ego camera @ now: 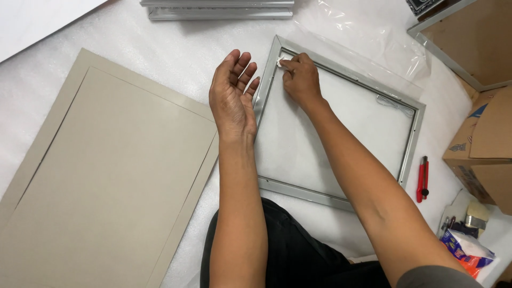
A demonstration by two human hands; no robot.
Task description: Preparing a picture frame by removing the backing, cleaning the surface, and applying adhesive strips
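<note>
Silver frame (410, 140) lay flat on white foam sheet (160, 48), right hand (302, 80) pinched small white scrap (281, 62) at its upper-left corner (grip narrow), left hand (232, 95) open beside frame's left rail, beige board (106, 176) lay left.

Your right hand (302, 80) covers the far left corner of the silver metal picture frame (413, 140), and whatever small white piece sits under its fingertips is too small for you to identify. Your right forearm hides part of the frame's near rail. The beige cardboard backing board (106, 176) runs off the bottom and left edges. The bundle of silver metal rails (218, 9) is cut by the top edge. The brown cardboard box (488, 149) runs off the right edge. The colourful plastic packet (465, 252) is too blurred to identify.
</note>
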